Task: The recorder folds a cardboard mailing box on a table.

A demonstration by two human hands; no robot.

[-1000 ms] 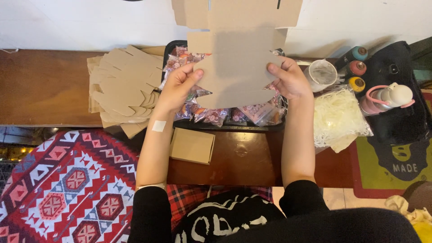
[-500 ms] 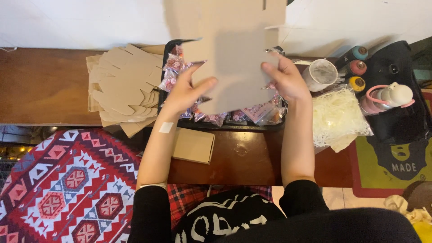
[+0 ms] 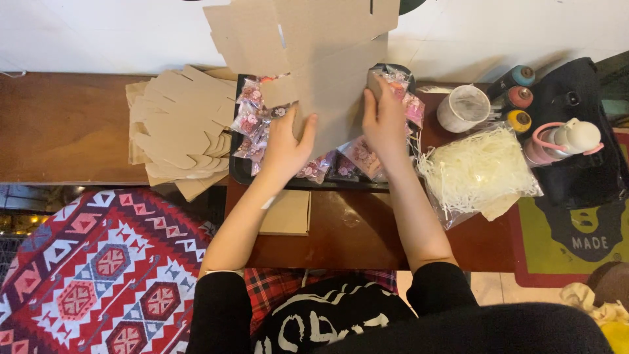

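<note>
Cardboard sheet (image 3: pixel 327 59): plain brown. Worktop (image 3: pixel 65 124): dark reddish-brown. Rug (image 3: pixel 98 269): red, white, navy geometric pattern. Shredded paper (image 3: pixel 478 170): cream.

White wall (image 3: pixel 78 33); brown wooden table (image 3: pixel 65 124); patterned red rug (image 3: pixel 85 275).

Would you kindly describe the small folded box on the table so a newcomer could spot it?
Start at the dark wooden table, then find the person's left hand. Just below that forearm lies the small cardboard box, already folded and closed, unlike the flat cut-out blanks stacked further left.
</note>
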